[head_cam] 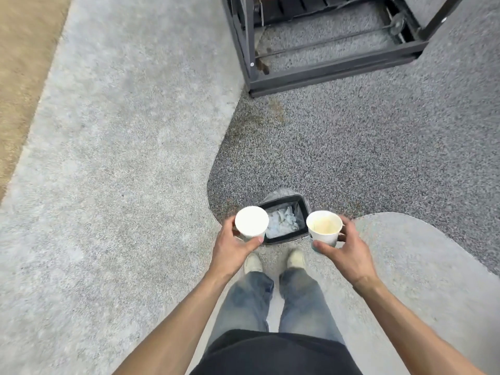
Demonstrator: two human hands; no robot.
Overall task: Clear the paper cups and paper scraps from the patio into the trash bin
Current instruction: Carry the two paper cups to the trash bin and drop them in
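My left hand (235, 246) grips a white paper cup (251, 221) upright, its inside clean white. My right hand (342, 247) grips a second paper cup (323, 226), upright too, with a yellowish stain inside. Both cups hover at either side of a small black trash bin (304, 209) lined with a clear bag. The bin stands on the patio floor just ahead of my shoes. White paper scraps (282, 221) lie inside it. The lower parts of both cups are hidden by my fingers.
A dark metal frame (324, 74) stands on the dark speckled paving at the upper right. Light grey paving (121, 158) curves along the left, bordered by a tan strip (21, 63). My legs and shoes (273, 262) are right behind the bin.
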